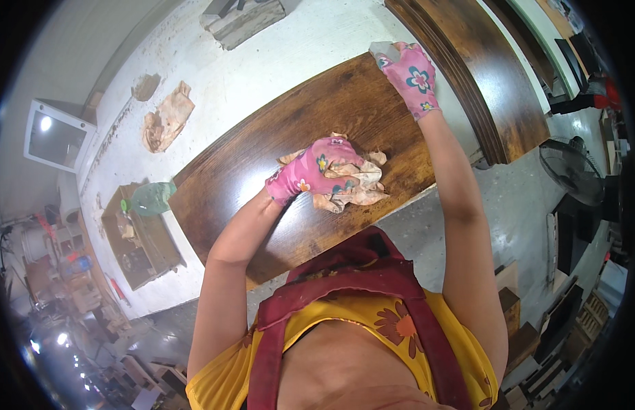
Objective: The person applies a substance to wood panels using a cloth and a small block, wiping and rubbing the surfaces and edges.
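A brown wood-grain panel (245,154) with a glossy face lies before me on a white worktable. My left hand (320,166), in a pink flowered glove, is closed around a crumpled beige rag (366,177) and presses it on the middle of the panel. At the panel's far right corner is my right hand (412,79), gloved alike. Its fingers hold a small grey piece (384,50) at the panel's edge; what it is made of cannot be told.
Stacked dark wood panels with ridged edges (461,77) stand to the right. On the white worktable (235,77) lie another beige rag (169,118) and a stone-like block (245,23). A cardboard box (163,251) and a green-capped plastic bottle (152,199) are left. A black fan (571,169) stands right.
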Demonstrator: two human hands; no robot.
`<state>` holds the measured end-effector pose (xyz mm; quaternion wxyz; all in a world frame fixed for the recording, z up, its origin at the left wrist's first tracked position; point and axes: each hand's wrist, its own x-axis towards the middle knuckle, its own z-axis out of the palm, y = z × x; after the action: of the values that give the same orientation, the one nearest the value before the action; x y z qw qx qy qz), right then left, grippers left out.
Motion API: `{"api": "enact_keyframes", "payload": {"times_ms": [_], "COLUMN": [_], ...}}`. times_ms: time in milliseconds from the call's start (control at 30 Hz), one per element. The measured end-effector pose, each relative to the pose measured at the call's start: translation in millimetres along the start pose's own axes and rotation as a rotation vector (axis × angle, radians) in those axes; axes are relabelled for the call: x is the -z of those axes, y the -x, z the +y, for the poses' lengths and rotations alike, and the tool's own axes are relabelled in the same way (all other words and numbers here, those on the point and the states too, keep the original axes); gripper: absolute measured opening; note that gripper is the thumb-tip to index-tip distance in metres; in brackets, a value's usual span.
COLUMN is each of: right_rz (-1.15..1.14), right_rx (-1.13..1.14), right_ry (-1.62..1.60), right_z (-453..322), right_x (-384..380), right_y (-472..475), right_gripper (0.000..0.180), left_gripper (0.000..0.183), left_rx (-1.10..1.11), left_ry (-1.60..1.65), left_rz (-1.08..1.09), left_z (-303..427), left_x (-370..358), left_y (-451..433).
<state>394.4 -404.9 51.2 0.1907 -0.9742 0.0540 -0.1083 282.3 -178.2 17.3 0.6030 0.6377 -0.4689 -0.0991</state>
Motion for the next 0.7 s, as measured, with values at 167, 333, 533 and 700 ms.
{"api": "enact_keyframes", "payload": {"times_ms": [167, 333, 533, 700], "right_rz": [-0.057, -0.048, 0.021, 0.099], "right_rx": [-0.081, -0.12, -0.189, -0.178], "right_ry": [0.015, 0.059, -0.015, 0.077], "right_z": [9.6, 39.6, 73.3, 109.0], "right_x": [19.7, 43.1, 79.2, 88.6], "right_y": [29.0, 82.7, 160.5, 215.9], "right_gripper": [0.048, 0.047, 0.046, 0.047], "left_gripper": [0.034, 0.034, 0.034, 0.034], "left_rx": [0.026, 0.072, 0.15, 0.103], "left_ry": [-0.053, -0.091, -0.161, -0.218], "left_rz": [0.014, 0.013, 0.019, 0.044], "left_z": [-2.3, 3.4, 6.0, 1.2], "left_x": [1.8, 3.6, 1.9, 1.1], "left_y": [2.4, 0.3, -0.5, 2.6]}}
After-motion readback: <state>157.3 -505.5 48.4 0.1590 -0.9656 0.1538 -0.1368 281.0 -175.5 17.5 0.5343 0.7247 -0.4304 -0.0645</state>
